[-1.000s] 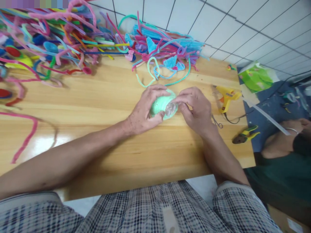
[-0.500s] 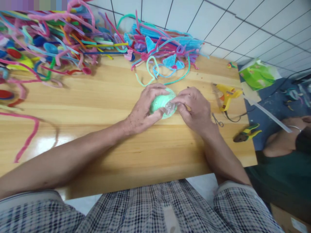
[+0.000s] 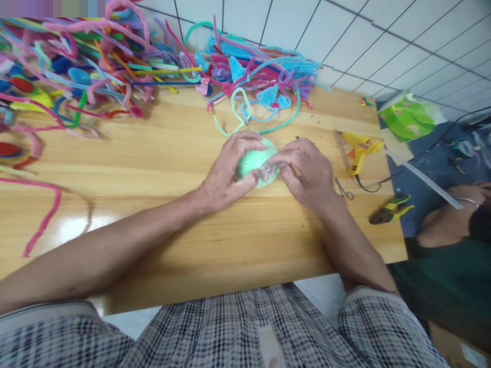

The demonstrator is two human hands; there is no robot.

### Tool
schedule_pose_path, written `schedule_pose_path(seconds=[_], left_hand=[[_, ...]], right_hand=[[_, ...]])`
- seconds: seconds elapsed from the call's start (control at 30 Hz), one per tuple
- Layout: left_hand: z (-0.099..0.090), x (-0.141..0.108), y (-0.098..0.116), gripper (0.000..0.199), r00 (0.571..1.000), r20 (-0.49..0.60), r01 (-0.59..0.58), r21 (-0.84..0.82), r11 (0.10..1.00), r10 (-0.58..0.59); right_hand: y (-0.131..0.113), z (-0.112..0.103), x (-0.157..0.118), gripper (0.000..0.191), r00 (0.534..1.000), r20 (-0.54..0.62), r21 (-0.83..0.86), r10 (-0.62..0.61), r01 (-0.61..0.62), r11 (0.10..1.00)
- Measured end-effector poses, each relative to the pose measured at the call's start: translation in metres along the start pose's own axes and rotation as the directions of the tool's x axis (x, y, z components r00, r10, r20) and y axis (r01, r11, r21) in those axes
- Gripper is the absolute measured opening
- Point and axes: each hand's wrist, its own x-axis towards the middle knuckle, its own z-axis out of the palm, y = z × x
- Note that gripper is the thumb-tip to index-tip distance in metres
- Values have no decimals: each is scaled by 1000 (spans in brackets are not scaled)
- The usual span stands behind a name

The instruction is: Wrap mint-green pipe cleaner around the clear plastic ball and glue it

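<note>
A round light-green piece, which looks wound from pipe cleaner, lies at the middle of the table between my hands. My left hand is curved around its left side, fingers over the far edge and thumb on the near edge. On its right part is a clear, shiny, crumpled-looking patch; I cannot tell what it is. My right hand is closed in a pinch at that patch, with thumb and forefinger close together. Whatever sits between those fingertips is too small to make out.
Colourful pipe cleaners are heaped along the back and left. To the right lie a yellow glue gun with its cord, small scissors and yellow-handled pliers. Another person's arm shows beyond the table's right edge.
My hands and the green piece stay almost in place, with only a tiny shift of the fingers at the clear patch. The other person's arm at the right has moved slightly.
</note>
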Motion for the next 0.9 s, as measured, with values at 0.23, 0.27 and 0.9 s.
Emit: schedule_pose_path(seconds=[0.23,0.27,0.9], left_hand=[[-3,0,0,42,1000,24,2,-5,1000,-2],[-4,1,0,42,999,35,8,-24,1000,-7],[-7,4,-2,44,996,62,60,-63,996,-56]], right_hand=[[-1,2,-2,25,999,-2,16,39,-39,999],[-1,2,-2,25,999,1,19,41,-41,999],[-1,-1,0,20,994,48,24,97,-98,995]])
